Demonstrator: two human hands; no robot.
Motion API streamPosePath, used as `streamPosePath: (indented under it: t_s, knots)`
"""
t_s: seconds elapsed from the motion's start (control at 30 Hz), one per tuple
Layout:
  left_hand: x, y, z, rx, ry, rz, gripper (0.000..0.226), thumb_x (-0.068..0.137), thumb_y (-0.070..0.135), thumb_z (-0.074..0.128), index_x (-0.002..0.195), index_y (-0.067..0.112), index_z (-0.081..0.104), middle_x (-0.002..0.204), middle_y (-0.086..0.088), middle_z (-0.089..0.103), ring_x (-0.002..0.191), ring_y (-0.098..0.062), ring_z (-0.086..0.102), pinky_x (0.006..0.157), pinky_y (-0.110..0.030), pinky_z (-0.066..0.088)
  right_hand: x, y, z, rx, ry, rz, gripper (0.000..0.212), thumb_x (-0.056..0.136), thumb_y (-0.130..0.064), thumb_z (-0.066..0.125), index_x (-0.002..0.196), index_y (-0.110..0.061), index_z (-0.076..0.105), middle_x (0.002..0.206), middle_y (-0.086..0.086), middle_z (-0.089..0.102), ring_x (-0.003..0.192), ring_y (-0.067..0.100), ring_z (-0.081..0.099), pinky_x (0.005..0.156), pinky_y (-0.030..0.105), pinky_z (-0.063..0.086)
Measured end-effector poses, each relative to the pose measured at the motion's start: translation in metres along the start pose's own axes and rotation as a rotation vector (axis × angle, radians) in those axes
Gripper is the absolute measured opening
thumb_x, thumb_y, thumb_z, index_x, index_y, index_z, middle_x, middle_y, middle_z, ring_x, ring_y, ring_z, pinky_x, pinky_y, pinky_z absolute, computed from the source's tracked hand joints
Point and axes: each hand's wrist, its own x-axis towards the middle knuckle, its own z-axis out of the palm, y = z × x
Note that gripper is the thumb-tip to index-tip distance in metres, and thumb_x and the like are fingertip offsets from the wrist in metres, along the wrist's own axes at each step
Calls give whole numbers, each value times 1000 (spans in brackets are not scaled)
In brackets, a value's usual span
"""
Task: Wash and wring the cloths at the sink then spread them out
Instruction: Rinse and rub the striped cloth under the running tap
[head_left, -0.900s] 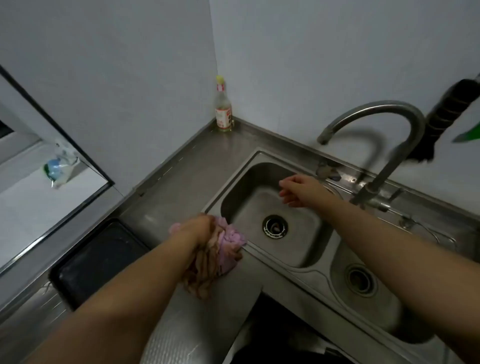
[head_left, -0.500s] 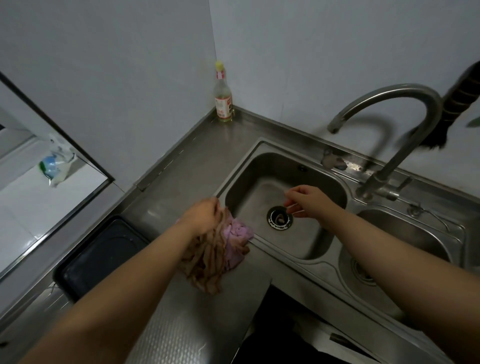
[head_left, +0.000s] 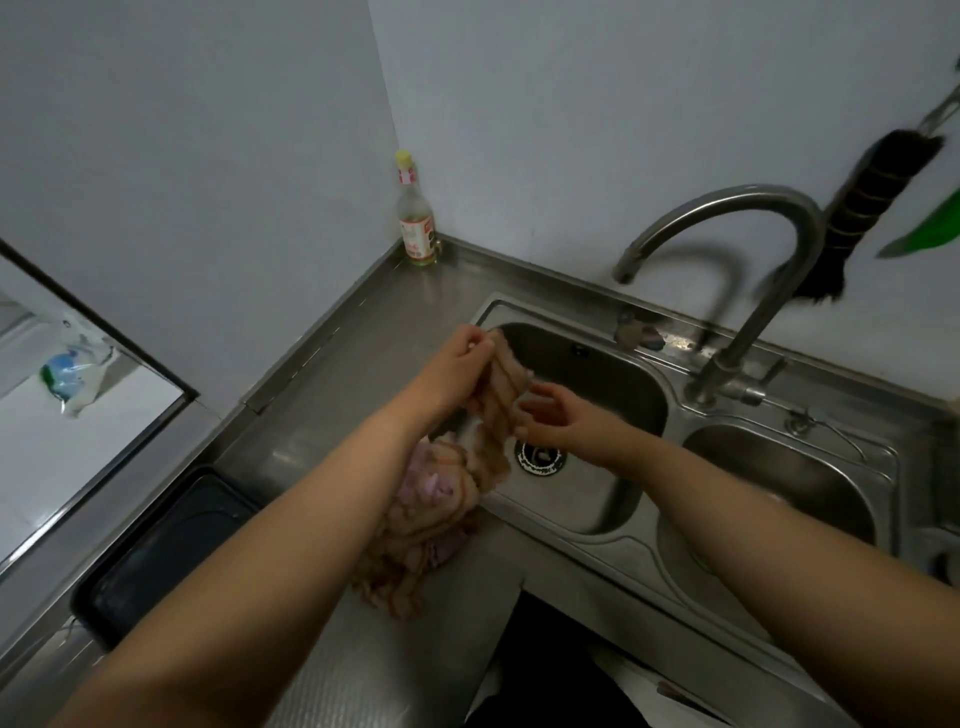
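Now brown cloth (head_left: 496, 405) hangs from left hand (head_left: 457, 364) grip, right hand (head_left: 558, 423) alongside.

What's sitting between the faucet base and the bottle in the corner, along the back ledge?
In the head view, a small brownish lump sits on the sink rim between faucet base and bottle; I cannot tell what it is. Otherwise bare steel.

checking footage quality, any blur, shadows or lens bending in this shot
Head view: the right hand and the cloth are slightly motion-smeared; the tap throws a soft arched shadow on the wall; the wide lens bows the counter edge and sink; dim, even light, no harsh glare.
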Motion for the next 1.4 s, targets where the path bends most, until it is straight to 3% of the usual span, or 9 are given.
streamPosePath:
  t_s: [0.1, 0.17, 0.27, 0.43, 0.53, 0.67, 0.8, 1.17, 1.4]
  knots:
    - [12, 23, 24, -325, -2, -41, 15, 105, 21, 37, 103, 14, 51, 77, -2, 70, 64, -6, 69, 55, -21, 54, -6, -7, -13, -213, 210, -107, 40, 88, -11, 65, 125, -13, 51, 114, 7, 62, 94, 12, 59, 75, 19, 54]
    - [27, 29, 35, -317, 29, -13, 13, 104, 22, 41, 104, 18, 53, 82, -4, 68, 66, -5, 67, 56, -20, 54, -9, -9, -33, -329, 365, -184, 17, 90, -17, 61, 106, -10, 62, 99, 9, 65, 88, 19, 61, 79, 31, 54]
    - [48, 29, 47, 6, -81, 65, 29, 101, 37, 46, 125, 26, 58, 106, -2, 65, 93, -12, 64, 82, -28, 54, -20, -13, -68, -195, 429, -196, 14, 95, -21, 54, 101, -9, 59, 84, 4, 60, 74, 17, 58, 63, 21, 49]
    - [69, 35, 78, 479, -381, 80, 27, 89, 42, 65, 98, 17, 72, 84, 1, 73, 76, -13, 68, 71, -23, 52, -31, -2, -119, -67, 484, -177, 19, 98, -22, 50, 110, -10, 57, 91, 2, 61, 79, 11, 57, 71, 24, 50]
    - [86, 33, 101, 166, -281, 76, 20, 96, 28, 58, 89, 16, 71, 78, -1, 73, 69, -14, 67, 66, -25, 52, -24, 24, -148, 3, 616, -108, 27, 94, -24, 57, 119, -12, 55, 101, -2, 60, 91, 11, 58, 77, 24, 50]
    - [97, 32, 127, -431, -137, -167, 27, 103, 25, 42, 98, 12, 65, 86, -8, 72, 74, -17, 68, 69, -28, 57, -20, 61, -194, 181, 1210, 124, 39, 94, -21, 55, 128, -4, 47, 136, 19, 43, 122, 32, 46, 98, 35, 38]
    - [103, 29, 137, -665, -85, -255, 30, 105, 28, 36, 118, 11, 58, 92, -12, 74, 78, -21, 72, 64, -33, 60, -10, 88, -235, 220, 1077, 430, 50, 102, -32, 35, 144, -6, 26, 149, 20, 29, 134, 36, 34, 108, 39, 28]
    - [118, 33, 136, -876, -85, -349, 50, 102, 40, 37, 134, 5, 53, 125, -20, 63, 109, -32, 64, 91, -45, 54, 7, 128, -262, -89, 941, 349, 43, 103, -28, 28, 128, 1, 47, 126, 23, 53, 117, 40, 50, 94, 40, 40]
    - [123, 32, 135, -888, -108, -334, 50, 102, 44, 32, 123, 8, 60, 115, -17, 69, 104, -31, 68, 93, -46, 52, 7, 139, -261, -110, 1000, 331, 42, 104, -28, 27, 129, -1, 48, 131, 25, 52, 121, 42, 48, 102, 45, 35]
